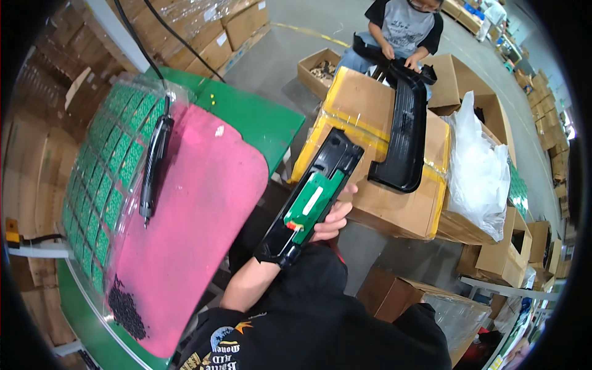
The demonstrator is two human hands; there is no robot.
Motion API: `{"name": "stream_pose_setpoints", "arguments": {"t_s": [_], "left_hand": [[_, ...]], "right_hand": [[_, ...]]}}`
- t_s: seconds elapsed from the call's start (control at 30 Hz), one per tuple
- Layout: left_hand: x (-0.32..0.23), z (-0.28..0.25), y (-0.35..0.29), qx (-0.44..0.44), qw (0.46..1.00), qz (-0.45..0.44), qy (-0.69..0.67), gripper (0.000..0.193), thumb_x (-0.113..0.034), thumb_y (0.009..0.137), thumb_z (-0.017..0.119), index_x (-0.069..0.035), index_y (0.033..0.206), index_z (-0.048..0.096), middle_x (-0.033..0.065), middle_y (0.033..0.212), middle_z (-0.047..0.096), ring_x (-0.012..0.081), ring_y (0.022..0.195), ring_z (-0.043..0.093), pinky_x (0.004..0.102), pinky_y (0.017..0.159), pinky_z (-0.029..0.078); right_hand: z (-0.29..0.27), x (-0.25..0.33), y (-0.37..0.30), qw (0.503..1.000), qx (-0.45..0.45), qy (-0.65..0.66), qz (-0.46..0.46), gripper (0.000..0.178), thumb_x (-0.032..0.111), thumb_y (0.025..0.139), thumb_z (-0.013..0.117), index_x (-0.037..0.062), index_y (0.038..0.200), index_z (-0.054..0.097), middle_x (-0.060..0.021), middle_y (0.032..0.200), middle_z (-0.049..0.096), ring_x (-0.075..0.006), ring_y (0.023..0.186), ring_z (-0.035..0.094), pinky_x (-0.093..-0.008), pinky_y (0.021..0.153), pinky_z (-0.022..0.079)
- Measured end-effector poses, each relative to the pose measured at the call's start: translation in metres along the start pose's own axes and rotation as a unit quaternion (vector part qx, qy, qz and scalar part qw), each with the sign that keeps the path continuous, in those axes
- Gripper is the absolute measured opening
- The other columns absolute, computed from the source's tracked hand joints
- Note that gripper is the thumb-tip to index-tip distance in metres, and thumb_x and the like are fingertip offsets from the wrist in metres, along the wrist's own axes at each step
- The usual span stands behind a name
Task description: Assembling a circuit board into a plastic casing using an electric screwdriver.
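My left hand is closed round a long black plastic housing, tilted up toward the far right. Its fingers curl over the right edge; the palm is hidden underneath. Inside the housing sits a green circuit board with a white strip on it and a small red and yellow wired piece at its lower end. My right hand is out of view. To the left, a black electric screwdriver on a cable lies beside a pink mat, along the edge of a plastic tray of green boards.
Small black screws are heaped on the mat's near end, over a green table. At right, a large black plastic part rests on a taped carton, handled by another person. White plastic bags stand beside it.
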State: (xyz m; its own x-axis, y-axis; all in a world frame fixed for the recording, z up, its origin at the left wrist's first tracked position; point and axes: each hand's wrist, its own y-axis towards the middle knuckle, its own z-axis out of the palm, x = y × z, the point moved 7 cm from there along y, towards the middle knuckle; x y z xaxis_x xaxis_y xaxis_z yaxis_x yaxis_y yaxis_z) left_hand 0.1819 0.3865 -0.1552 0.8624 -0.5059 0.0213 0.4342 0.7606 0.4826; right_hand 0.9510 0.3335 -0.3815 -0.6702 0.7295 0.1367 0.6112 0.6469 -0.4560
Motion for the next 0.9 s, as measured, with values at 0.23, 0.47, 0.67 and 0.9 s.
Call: {"name": "stream_pose_setpoints", "arguments": {"t_s": [0.23,0.47,0.67,0.9], "left_hand": [[0.007,0.013,0.012,-0.002,1.000,0.009,-0.001,0.065,-0.039,0.097,0.052,-0.006,0.145,0.026,0.0118,0.084,0.048,0.0182,0.062,0.049,0.0311,0.057,0.045],[0.010,0.029,0.026,-0.001,0.997,0.036,0.063,0.064,-0.046,0.097,0.047,-0.011,0.146,0.026,0.0115,0.083,0.048,0.0204,0.064,0.049,0.0324,0.057,0.044],[0.002,0.038,0.028,-0.011,0.988,0.119,0.100,0.046,-0.038,0.098,0.047,-0.014,0.137,0.038,0.0040,0.075,0.042,0.0183,0.065,0.044,0.0320,0.059,0.041],[-0.006,0.055,0.033,0.043,0.978,0.128,0.161,0.040,-0.038,0.099,0.046,-0.015,0.131,0.039,0.0028,0.075,0.042,0.0176,0.065,0.044,0.0319,0.059,0.040]], "right_hand": [[0.036,-0.052,-0.004,0.998,0.053,0.032,-0.011,0.073,0.055,0.092,0.045,0.0051,0.144,0.031,-0.0229,0.135,0.051,-0.0343,0.125,0.051,-0.0472,0.102,0.040],[0.099,-0.099,-0.045,0.991,0.089,0.102,0.001,0.074,0.055,0.092,0.045,0.0049,0.144,0.031,-0.0226,0.135,0.051,-0.0341,0.125,0.051,-0.0471,0.102,0.040],[0.143,-0.097,-0.068,0.981,0.121,0.149,-0.010,0.074,0.055,0.092,0.045,0.0048,0.144,0.032,-0.0223,0.135,0.051,-0.0339,0.125,0.052,-0.0470,0.101,0.040],[0.181,-0.086,-0.072,0.969,0.149,0.195,-0.036,0.074,0.055,0.091,0.046,0.0047,0.144,0.032,-0.0219,0.135,0.051,-0.0336,0.124,0.052,-0.0469,0.101,0.041]]}}
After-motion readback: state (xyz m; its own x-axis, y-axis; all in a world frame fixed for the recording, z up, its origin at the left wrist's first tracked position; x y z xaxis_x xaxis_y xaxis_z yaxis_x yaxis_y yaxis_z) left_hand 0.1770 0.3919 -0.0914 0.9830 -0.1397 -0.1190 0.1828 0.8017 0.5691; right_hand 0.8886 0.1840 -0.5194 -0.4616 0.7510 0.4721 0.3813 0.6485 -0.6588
